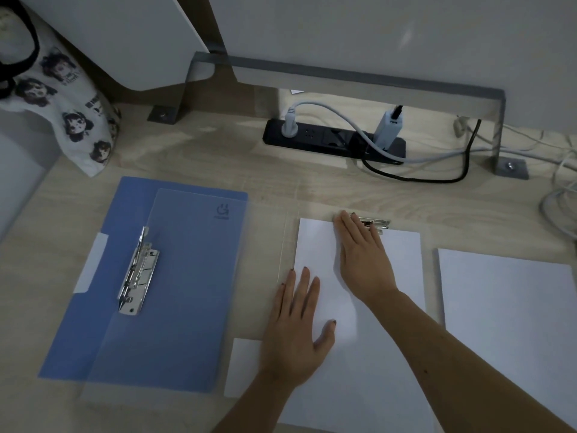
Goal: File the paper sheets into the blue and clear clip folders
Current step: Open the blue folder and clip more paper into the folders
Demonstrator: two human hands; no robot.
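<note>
A light wood-grain desk [218, 157] carries the work. At nine o'clock lies the open blue plastic clip folder [103, 307], flat, its silver metal spring clip [139, 273] running lengthwise near the spine and holding no sheets; a white label tab [90, 264] sits at its left edge. Overlapping the blue folder's right half is the translucent cover [193, 276] of the clear clip folder, opened out to the left. At the centre, the clear folder's back panel holds a stack of white paper sheets [402, 260], whose top edge meets a second silver clip [376, 225] at twelve o'clock of the stack. The right hand [363, 256] is flat and spread, palm down on the upper part of the sheets, fingertips at or touching that clip; whether the clip is clamped on the paper cannot be told. The left hand [295, 326] is likewise flat and unclenched, pressing the left margin of the stack at seven o'clock, gripping nothing. A separate pile of loose white sheets [512, 314] lies at three o'clock, just beside the filed stack and apart from it. At twelve o'clock a black power strip [331, 137] with plugs and cables rests below a grey metal bracket [374, 79]. A printed white cloth bag [71, 110] stands at ten o'clock.
</note>
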